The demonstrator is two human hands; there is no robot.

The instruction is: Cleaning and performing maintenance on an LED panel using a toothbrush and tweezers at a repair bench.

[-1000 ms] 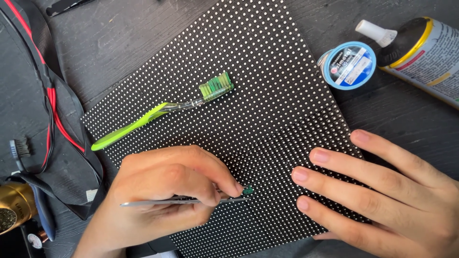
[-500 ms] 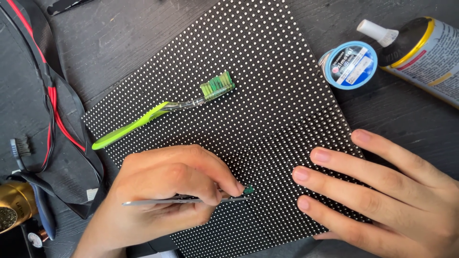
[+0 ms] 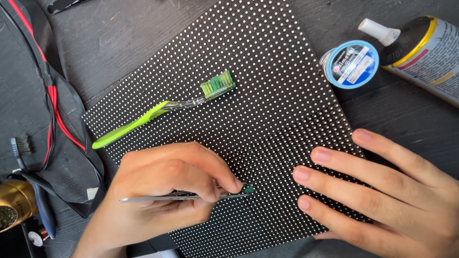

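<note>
Tweezers [image 3: 191, 196], thin and silver, lie nearly level in the left hand [image 3: 162, 191], low in the middle of the view. The fingers [image 3: 224, 179] of that hand are pressed together around the shaft, pinching it closed, and the tips hold a tiny green component [image 3: 248, 189] right at the surface of a black dotted panel [image 3: 267, 81]. The panel is a flat square board covered in a regular grid of small pale dots, lying turned like a diamond on a dark wooden counter [image 3: 124, 33].

The right hand [image 3: 382, 200] rests flat on the panel's lower right part, palm down, fingers [image 3: 334, 179] spread and straight, holding nothing. Its fingertips lie near the green component but apart from it.

A toothbrush [image 3: 162, 110] with a lime green handle and green bristles lies on the panel above the left hand, bristle end pointing up and right.

Beyond the panel's upper right edge sit a small round blue-rimmed tin [image 3: 351, 64] and, just beside it, a dark bottle [image 3: 425, 52] lying on its side with a yellow band and a white nozzle.

On the left of the counter, a black strap [image 3: 71, 157] and red and black wires [image 3: 50, 100] run down the edge of the view. A brass-coloured round object [image 3: 16, 205] sits at the lower left.
</note>
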